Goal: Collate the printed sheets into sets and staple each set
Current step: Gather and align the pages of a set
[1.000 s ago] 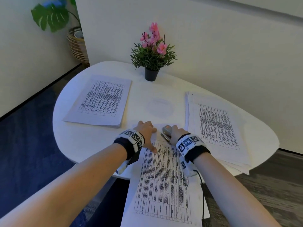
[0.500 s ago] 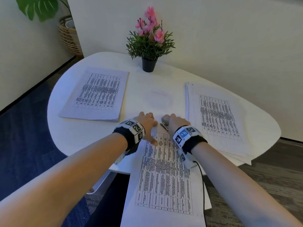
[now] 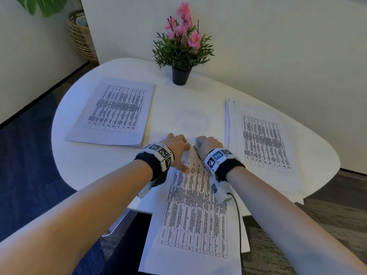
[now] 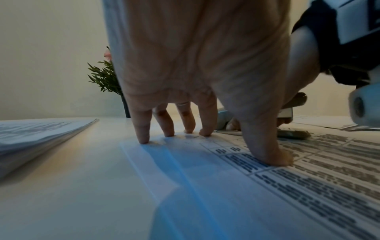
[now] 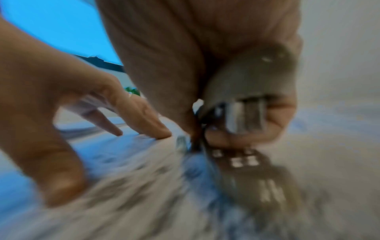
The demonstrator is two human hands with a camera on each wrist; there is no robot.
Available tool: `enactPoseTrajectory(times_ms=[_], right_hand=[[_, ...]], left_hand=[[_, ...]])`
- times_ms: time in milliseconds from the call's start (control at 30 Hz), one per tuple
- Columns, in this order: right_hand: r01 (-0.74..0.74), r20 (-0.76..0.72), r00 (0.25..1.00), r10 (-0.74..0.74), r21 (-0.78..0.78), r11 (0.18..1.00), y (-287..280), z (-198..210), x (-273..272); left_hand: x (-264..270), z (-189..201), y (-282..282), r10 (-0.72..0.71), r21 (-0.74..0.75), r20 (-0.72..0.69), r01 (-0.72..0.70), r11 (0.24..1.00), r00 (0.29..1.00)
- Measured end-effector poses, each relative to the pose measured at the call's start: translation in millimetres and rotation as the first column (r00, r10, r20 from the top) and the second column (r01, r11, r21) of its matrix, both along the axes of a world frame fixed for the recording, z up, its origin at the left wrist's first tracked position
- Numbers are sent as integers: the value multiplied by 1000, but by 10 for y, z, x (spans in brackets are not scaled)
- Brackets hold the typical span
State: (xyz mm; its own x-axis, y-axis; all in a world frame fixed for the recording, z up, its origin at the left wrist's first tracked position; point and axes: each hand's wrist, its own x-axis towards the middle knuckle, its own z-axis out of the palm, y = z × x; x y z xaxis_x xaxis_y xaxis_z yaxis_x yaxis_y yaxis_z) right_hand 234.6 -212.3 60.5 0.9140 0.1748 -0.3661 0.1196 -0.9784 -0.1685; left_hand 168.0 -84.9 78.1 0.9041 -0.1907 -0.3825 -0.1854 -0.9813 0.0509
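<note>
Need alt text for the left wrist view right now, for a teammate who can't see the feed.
The left hand presses spread, straight fingertips on the top of a printed sheet lying on the white table. Behind it, the right hand holds a stapler at the sheet's top edge; another paper stack lies left.

1. The left hand [image 4: 197, 65] stands spread, its fingers [image 4: 144, 129] and thumb pressing the printed set [image 4: 287, 178] onto the bench [image 4: 72, 186].
2. A stapler [image 4: 292, 104] sits just behind the thumb, under the right hand [image 4: 304, 65].
3. Another sheet stack [image 4: 37, 134] lies well apart, near a potted plant [image 4: 104, 78].
</note>
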Motion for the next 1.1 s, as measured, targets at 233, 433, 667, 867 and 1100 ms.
enactPoseTrajectory(times_ms=[233,433,667,867,1100], right_hand=[[108,20,994,-112,130,986,60,-2,-12],[112,15,993,-114,122,986,208,-6,80],[-53,63,997,45,125,991,82,156,133],[-196,46,979,196,-12,981,-20,-30,-58],[-290,69,952,299,-116,950,48,38,-167]], left_hand=[[-40,-4,-12,21,-4,-5,-21,1000,1000],[-44,-19,19,46,-24,-28,-46,999,999],[-180,-110,273,119,-183,-73,-131,974,990],[-209,-164,340,126,-153,-66,-135,979,990],[-174,-173,349,103,-88,-56,-108,990,993]])
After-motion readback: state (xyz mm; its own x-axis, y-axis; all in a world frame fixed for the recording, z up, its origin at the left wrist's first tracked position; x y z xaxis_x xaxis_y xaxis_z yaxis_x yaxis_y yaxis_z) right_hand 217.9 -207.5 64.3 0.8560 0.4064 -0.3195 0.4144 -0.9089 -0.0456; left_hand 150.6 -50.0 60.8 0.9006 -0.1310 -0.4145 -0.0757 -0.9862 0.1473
